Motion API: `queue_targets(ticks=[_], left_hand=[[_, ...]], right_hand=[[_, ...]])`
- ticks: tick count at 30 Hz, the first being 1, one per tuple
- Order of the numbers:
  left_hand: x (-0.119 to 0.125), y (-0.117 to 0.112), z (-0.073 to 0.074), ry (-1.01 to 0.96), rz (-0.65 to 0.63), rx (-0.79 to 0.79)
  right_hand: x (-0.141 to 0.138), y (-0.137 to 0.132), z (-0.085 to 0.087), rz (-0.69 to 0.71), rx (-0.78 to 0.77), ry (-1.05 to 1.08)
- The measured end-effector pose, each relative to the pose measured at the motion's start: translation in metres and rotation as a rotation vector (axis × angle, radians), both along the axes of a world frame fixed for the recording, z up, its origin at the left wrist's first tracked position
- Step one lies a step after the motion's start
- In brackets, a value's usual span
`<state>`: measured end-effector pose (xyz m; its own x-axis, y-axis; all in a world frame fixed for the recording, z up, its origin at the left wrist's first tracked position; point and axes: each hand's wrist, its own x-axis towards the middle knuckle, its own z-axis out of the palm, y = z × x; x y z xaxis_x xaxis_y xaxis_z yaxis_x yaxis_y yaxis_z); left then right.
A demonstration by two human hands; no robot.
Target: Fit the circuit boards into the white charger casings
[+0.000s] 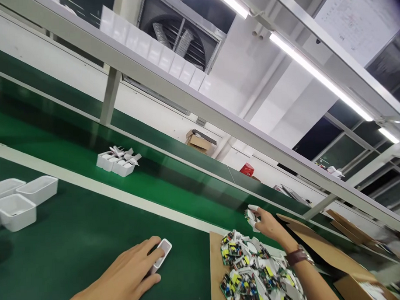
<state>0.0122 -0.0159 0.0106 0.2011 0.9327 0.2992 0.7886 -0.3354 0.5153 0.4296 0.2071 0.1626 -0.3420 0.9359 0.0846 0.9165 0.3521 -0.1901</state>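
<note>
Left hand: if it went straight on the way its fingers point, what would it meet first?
The left hand, with the white casing it holds, would probably reach the pale strip bordering the brighter green surface; whether it would pass above is unclear.

Electronics workshop: circuit boards (256,270), exhaust fan (184,43)

Small white case (166,245), open, circuit board (248,215)

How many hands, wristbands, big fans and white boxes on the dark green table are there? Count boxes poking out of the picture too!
Hands: 2 (left hand, right hand)
Wristbands: 1
Big fans: 1
White boxes: 5 (1 at the left hand, 4 at the far left)
Total: 9
</note>
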Motion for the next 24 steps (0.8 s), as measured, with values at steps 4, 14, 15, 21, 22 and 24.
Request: queue_targets(ticks=[4, 14, 15, 21, 22, 24], left_hand=[[0.001, 0.006, -0.005, 0.023, 0.005, 0.061], [0.0, 0.0, 0.039, 0.0, -0.019, 0.035], [0.0, -0.001, 0.043, 0.0, -0.02, 0.035], [-0.003, -0.002, 0.042, -0.008, 0.045, 0.036], [-0.004, -0.002, 0.041, -0.006, 0.056, 0.038], [-0.006, -0.002, 0.04, -0.012, 0.067, 0.046]], right_hand=[[0.031, -0.064, 0.017, 0.023, -0.049, -0.06], [-0.038, -0.175, -0.002, 0.278, -0.024, 0.121], [-0.059, -0.188, -0.012, 0.388, -0.051, 0.158], [-0.172, -0.244, -0.079, 0.831, -0.242, 0.155], [-0.179, -0.243, -0.085, 0.86, -0.244, 0.18], [-0.18, -0.231, -0.091, 0.895, -0.236, 0.233]])
